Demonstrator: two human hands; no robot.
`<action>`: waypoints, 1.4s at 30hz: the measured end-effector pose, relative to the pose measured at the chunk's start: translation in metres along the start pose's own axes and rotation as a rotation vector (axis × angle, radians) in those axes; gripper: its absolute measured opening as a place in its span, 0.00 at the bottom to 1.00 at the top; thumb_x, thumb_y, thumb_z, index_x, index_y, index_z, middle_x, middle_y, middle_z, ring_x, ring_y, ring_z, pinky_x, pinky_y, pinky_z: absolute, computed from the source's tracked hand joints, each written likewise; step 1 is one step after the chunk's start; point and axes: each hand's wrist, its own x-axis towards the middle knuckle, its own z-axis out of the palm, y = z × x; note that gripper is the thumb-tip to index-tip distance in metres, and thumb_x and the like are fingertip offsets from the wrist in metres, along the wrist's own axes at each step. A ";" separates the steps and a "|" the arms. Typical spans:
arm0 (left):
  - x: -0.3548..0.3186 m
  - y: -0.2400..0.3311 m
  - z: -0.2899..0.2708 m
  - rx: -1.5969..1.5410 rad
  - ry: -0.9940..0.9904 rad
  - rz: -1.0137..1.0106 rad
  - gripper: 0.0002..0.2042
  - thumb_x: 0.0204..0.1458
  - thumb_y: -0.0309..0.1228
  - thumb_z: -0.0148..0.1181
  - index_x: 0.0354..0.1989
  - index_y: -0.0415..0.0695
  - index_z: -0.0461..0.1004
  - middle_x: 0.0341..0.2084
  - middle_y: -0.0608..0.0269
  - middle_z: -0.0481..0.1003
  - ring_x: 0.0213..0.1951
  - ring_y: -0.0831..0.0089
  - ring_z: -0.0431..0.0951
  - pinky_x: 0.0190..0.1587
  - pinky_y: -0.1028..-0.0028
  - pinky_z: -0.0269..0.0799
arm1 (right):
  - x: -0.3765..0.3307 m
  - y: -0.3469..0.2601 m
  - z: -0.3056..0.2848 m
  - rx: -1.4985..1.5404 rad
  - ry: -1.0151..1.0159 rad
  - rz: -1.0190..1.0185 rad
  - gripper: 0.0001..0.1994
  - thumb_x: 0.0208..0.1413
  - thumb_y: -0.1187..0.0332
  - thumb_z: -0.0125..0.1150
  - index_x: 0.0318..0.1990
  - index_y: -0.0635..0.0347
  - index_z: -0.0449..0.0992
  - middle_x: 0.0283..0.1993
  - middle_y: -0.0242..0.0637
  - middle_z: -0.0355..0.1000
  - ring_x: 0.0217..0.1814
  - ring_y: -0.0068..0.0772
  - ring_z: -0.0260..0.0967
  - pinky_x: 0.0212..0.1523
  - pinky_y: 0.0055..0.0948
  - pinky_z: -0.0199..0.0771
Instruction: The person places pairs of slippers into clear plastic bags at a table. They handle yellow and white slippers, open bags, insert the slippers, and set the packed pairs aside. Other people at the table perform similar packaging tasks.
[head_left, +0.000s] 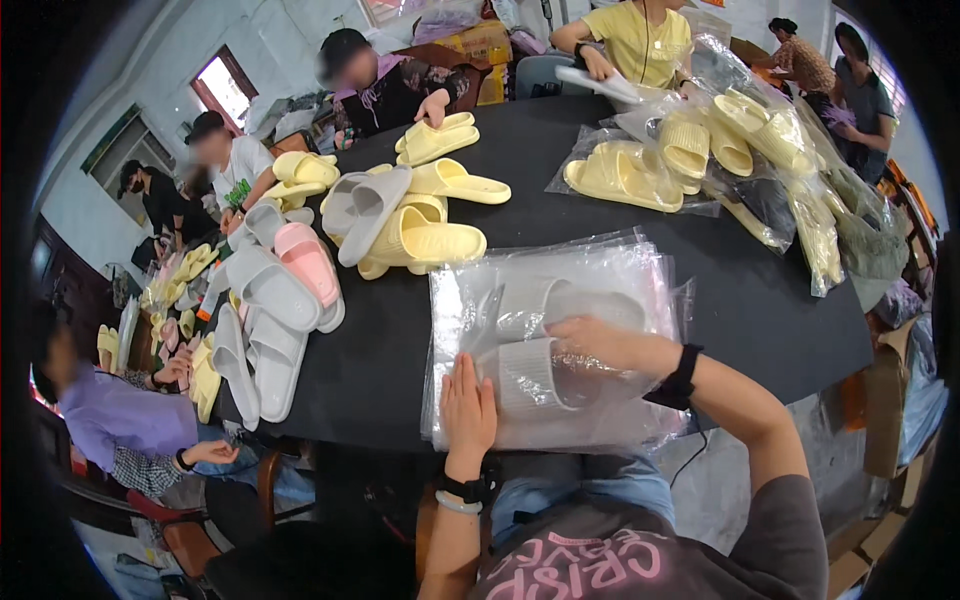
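In front of me a pair of light grey slippers [526,380] lies side by side, toes to the left, in a clear plastic bag on a stack of clear bags [610,430]. My left hand [467,405] rests on the stack's left part, fingers stretched out, just beside the slipper toes. Over the pair, my right hand [600,342] reaches in from the right. Its bent fingers grip the nearer slipper by the strap opening; the fingertips are partly hidden.
Loose grey slippers [272,290], a pink slipper [306,262] and yellow slippers [435,240] lie piled at the left on the black table [380,370]. Bagged yellow slippers [625,178] are heaped at the far right. Several people sit around, one in a purple top [135,410].
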 end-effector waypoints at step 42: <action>-0.010 0.012 -0.005 0.659 -0.236 -0.235 0.33 0.66 0.46 0.41 0.74 0.38 0.43 0.75 0.50 0.41 0.75 0.49 0.40 0.68 0.33 0.33 | -0.003 -0.088 0.070 -0.080 0.509 0.721 0.14 0.52 0.70 0.54 0.46 0.63 0.74 0.48 0.50 0.66 0.53 0.52 0.66 0.49 0.44 0.74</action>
